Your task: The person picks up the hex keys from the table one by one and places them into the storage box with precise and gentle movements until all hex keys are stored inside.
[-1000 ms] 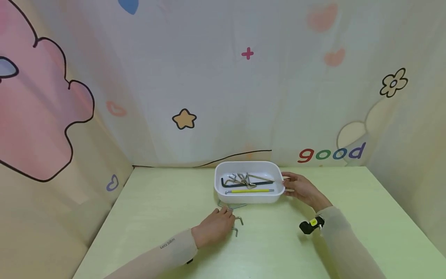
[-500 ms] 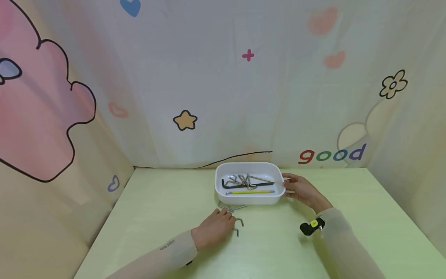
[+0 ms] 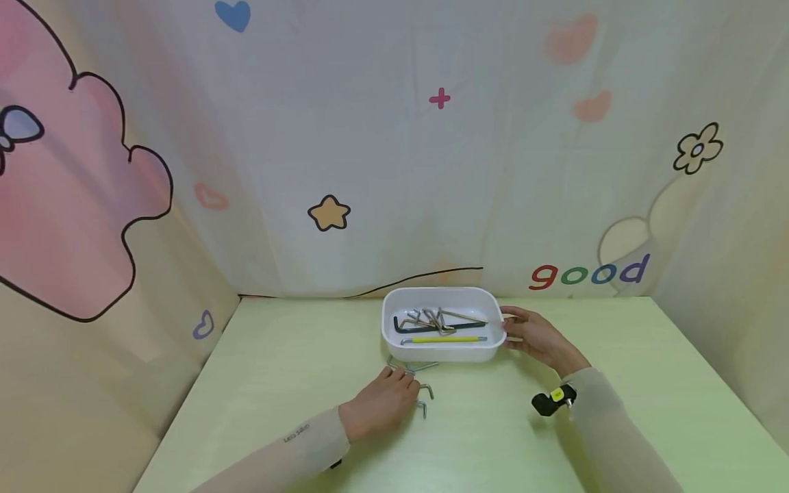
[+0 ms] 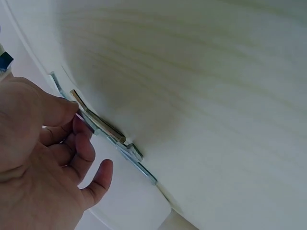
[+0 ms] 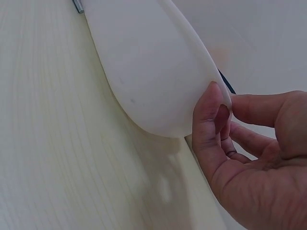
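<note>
My left hand (image 3: 380, 404) is low over the table in front of a white tray (image 3: 444, 354). In the left wrist view its thumb and forefinger pinch at a hex key (image 4: 88, 120) in a small group. A brass-coloured hex key (image 4: 108, 128) lies alongside, partly overlapping the others. The bent ends of a hex key (image 3: 427, 389) and another hex key (image 3: 422, 408) show right of the hand; their rest is hidden under it. Silver hex keys (image 3: 425, 366) lie beyond the fingertips. My right hand (image 3: 542, 340) pinches the tray's right rim (image 5: 211, 62) between thumb and fingers.
Inside the tray are a long black hex key (image 3: 401, 329), a yellow-sleeved hex key (image 3: 440, 339) and several brass-coloured and silver keys (image 3: 431, 322). A printed curtain (image 3: 394, 171) hangs directly behind the pale green table (image 3: 296, 349).
The head view has shifted slightly. My left hand stays over the keys with almost no movement, and the right hand keeps its hold on the tray rim.
</note>
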Demonstrator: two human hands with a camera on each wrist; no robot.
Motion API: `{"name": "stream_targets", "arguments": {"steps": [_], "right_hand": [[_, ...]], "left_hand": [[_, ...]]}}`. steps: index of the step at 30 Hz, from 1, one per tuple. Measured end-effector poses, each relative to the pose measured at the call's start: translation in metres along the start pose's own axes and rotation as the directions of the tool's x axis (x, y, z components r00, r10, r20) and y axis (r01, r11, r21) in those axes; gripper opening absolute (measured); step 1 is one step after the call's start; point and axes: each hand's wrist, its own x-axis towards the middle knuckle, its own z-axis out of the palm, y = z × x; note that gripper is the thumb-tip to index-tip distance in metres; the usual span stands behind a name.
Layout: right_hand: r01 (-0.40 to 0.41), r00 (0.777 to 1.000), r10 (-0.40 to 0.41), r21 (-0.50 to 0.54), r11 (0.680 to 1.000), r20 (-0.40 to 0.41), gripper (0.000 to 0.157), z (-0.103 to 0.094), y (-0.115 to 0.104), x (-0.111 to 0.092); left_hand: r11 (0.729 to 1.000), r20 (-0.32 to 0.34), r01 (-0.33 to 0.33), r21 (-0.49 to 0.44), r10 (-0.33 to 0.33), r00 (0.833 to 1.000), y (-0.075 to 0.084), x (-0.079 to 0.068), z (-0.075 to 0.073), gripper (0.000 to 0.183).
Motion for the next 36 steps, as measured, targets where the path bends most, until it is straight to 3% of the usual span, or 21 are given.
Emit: {"name": "stream_targets", "arguments": {"steps": [4,13,28,36], "right_hand": [[0.008,1.0,-0.008,0.005,1.0,-0.005,0.054,-0.001,-0.001,0.0],[-0.01,1.0,0.01,0.018,1.0,-0.004,0.054,-0.002,0.0,0.002],[-0.004,1.0,0.004,0.027,1.0,0.008,0.055,-0.001,0.002,0.002],[0.027,0.999,-0.027,0.037,0.999,0.023,0.055,-0.001,0.003,0.002]], "left_hand": [[0.999,-0.058,-0.031,0.022,0.033,0.998,-0.003,-0.001,-0.004,0.016],[0.997,-0.082,-0.066,0.027,0.068,0.994,-0.008,-0.001,-0.008,0.017],[0.999,-0.123,-0.045,0.008,0.046,0.991,-0.018,-0.005,-0.034,0.011],[0.999,-0.178,-0.026,0.045,0.033,0.984,-0.029,-0.005,-0.047,0.01]]}}
